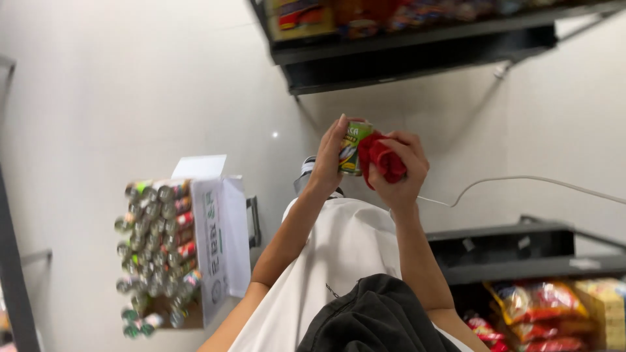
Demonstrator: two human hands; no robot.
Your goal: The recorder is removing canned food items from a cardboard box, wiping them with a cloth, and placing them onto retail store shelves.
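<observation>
At nine o'clock an open carton point(218, 241) sits full of cans point(156, 251). Centre frame, the left hand point(328, 161) clasps a green-labelled tin point(353, 148) while the right hand point(399, 171), closed around a red cloth point(381, 160), wipes it. Turning the tin to reach unwiped sides seems due.

Can point(353, 147) half behind cloth point(381, 160); shelf goods point(385, 14) blurred, cropped

The left hand point(329, 160) grips a green can point(353, 148), while the right hand point(401, 171) presses a red cloth point(381, 160) against its side. Down left, an open box point(220, 244) packed with cans point(156, 251) stands on the pale floor point(117, 91). Shelves point(417, 55) hold packaged goods.
</observation>
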